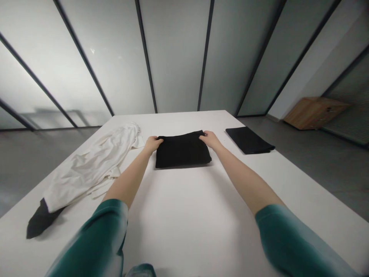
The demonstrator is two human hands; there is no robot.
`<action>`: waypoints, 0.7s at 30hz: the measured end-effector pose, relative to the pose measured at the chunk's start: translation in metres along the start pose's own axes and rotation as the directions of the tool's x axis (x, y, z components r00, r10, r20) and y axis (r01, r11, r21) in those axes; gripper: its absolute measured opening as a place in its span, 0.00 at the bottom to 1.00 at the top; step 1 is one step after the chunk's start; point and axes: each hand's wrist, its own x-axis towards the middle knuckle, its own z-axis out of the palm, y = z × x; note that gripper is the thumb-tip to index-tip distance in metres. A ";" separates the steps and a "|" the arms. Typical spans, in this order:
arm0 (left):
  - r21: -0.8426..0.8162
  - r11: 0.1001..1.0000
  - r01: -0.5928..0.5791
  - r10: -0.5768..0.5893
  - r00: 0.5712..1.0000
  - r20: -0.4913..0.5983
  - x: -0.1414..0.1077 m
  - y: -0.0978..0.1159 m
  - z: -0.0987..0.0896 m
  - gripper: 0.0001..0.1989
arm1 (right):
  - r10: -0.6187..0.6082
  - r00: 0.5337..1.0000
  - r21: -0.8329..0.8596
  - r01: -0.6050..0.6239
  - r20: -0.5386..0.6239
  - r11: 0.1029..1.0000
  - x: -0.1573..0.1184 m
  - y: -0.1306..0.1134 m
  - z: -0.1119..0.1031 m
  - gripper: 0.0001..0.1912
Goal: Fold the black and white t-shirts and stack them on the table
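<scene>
On the white desk (184, 215), toward the far edge and near the middle of its width: folded black cloth (182, 152), lying flat and squared, between both hands. At the cloth's far left corner, the left hand (152, 144), with left fingers (159, 140) together and pinched on the fabric. At its far right corner, the right hand (211, 139), with right fingers (203, 134) likewise together and clamped on the fabric. Both forearms bare, reaching forward from a left green sleeve (95, 238) and a right green sleeve (291, 242). Near the desk's far right corner, a second folded black cloth (249, 139), flat and well apart from the right hand. Along the desk's left edge, a crumpled white garment (89, 165), just beside the left forearm, with a dark fabric piece (40, 221) sticking out from its near end toward the near left corner. Beyond the desk, a gray floor (331, 184), a wooden box (315, 112) on that floor at the right, and frosted glass panels (175, 57) in dark frames.
</scene>
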 end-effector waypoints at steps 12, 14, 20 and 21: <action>0.313 0.940 -0.136 0.226 0.935 -0.273 0.004 0.005 0.013 0.22 | -0.089 0.976 -0.196 0.050 -0.197 0.979 0.018 0.013 0.016 0.21; 0.333 0.885 -0.326 0.388 0.912 -0.137 -0.006 0.013 0.015 0.22 | -0.331 0.935 -0.233 0.297 -0.125 0.926 0.010 0.003 0.022 0.22; 0.495 0.763 -0.416 0.257 0.898 0.358 -0.040 -0.008 0.025 0.28 | -0.338 0.910 -0.322 0.403 0.241 0.857 -0.015 0.017 0.046 0.28; 0.502 0.778 -0.378 0.221 0.912 0.345 -0.042 -0.016 0.025 0.29 | -0.295 0.924 -0.322 0.364 0.244 0.874 -0.016 0.025 0.049 0.30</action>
